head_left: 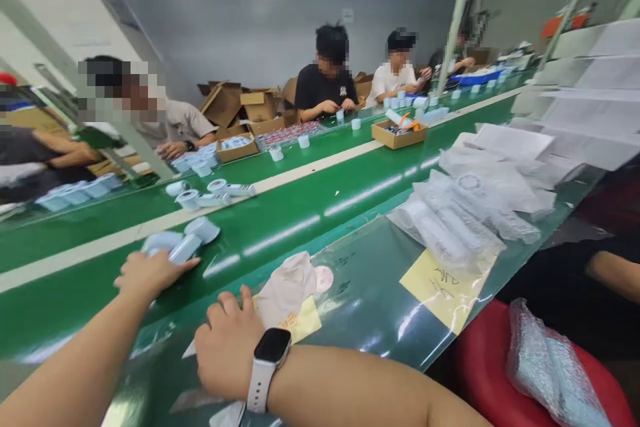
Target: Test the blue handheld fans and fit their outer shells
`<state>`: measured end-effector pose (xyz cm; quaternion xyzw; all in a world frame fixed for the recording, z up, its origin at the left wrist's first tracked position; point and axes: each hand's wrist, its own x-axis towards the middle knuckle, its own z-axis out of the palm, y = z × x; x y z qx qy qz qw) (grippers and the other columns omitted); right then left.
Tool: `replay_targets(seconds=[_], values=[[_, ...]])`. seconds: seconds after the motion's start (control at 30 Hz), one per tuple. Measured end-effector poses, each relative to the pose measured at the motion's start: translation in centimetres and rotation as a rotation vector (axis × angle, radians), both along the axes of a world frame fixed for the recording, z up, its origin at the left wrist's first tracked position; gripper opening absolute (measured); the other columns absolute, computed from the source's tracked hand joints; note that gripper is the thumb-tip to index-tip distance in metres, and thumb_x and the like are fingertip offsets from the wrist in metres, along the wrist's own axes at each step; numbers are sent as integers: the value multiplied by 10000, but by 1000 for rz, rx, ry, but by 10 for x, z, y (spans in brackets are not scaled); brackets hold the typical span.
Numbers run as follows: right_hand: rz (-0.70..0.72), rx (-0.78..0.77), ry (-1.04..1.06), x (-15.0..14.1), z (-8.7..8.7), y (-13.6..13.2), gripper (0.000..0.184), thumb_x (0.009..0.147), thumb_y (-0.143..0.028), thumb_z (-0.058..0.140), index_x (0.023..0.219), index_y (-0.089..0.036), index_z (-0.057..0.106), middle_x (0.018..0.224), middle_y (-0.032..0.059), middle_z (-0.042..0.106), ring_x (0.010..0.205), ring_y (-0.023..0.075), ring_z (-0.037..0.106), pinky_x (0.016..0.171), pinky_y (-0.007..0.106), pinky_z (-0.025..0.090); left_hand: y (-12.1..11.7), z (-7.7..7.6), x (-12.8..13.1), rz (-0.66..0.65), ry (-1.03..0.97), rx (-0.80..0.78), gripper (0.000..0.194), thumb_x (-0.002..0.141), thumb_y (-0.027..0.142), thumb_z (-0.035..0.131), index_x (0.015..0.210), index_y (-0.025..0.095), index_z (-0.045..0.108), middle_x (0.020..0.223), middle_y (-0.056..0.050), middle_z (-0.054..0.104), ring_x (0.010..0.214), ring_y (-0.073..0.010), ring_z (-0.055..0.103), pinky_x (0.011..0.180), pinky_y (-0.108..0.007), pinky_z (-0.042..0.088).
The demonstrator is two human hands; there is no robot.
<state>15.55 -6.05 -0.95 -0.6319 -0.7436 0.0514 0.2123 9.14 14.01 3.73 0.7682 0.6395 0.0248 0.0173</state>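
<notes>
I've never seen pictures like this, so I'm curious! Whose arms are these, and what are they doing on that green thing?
This picture comes from a camera worn on a person's head, so those arms are the person's own. The left hand touches pale blue round pieces on a green conveyor belt. The right hand, with a white-strapped smartwatch on its wrist, is beside a pale cloth. Clear plastic bags lie further right. Across the belt, other people sit working with their hands.
</notes>
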Motion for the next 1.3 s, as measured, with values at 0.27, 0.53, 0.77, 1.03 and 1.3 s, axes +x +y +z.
replay_targets(seconds=[0.27,0.53,0.77,1.03,1.3], values=[[75,47,-46,-19,-21,-10,318,967,-208,462,1107,-44,696,1247,229,625,1340,374,443,1126,642,313,18,-39,5,-28,-13,-45,602,804,513,598,1223,80,590,1415,-314,415,1273,-467,465,996,-521,409],[155,235,-48,-28,-10,-25,237,976,-156,408,996,-114,640,1025,159,679,1079,304,603,1017,549,433,-5,-48,13,-121,-344,4,442,683,435,672,1030,163,639,1409,-233,435,1338,-472,365,1087,-597,294],[255,96,-14,-35,-2,-36,175,967,-152,440,1067,-126,582,836,86,667,803,238,652,666,355,505,-73,-23,-22,-154,-937,-150,573,735,688,530,1008,192,612,1000,-106,665,976,-325,649,826,-471,532],[225,-11,-92,-39,-20,-34,146,923,-110,515,1007,-108,634,976,141,669,875,243,650,640,337,515,-158,0,-67,-191,-1947,-421,518,523,414,915,962,260,686,966,-57,742,1015,-323,685,831,-455,579],[213,-106,-187,-43,-21,-40,219,947,-72,466,1018,-92,672,900,150,692,807,244,663,660,358,515,-143,-29,-68,-45,-2039,-448,550,457,538,922,824,197,694,874,-55,746,893,-262,709,796,-371,585]])
